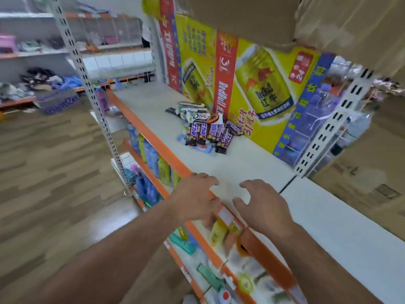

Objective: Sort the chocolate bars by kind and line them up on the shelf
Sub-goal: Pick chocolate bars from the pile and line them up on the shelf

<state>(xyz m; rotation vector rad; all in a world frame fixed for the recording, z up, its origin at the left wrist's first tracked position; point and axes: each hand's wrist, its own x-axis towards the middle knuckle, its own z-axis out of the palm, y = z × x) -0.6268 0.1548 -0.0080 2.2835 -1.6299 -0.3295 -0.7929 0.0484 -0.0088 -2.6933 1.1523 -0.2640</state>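
Note:
A mixed heap of chocolate bars lies on the white shelf (252, 163), close to the back panel. Several dark brown and blue Snickers bars (210, 133) make up its near side. White Dove bars (197, 116) lie behind them, and light blue wrappers (205, 148) peek out underneath. My left hand (195, 197) hovers at the shelf's orange front edge with fingers loosely curled and nothing in it. My right hand (259, 207) hangs over the shelf surface beside it, fingers spread and bent, also holding nothing. Both hands are well short of the heap.
A yellow Red Bull poster (252, 84) backs the shelf. Cardboard boxes (241, 16) sit above and to the right. Lower shelves (219, 260) hold bottles and packets. A perforated white upright (87, 84) stands at the left, with wooden floor (54, 172) beyond it.

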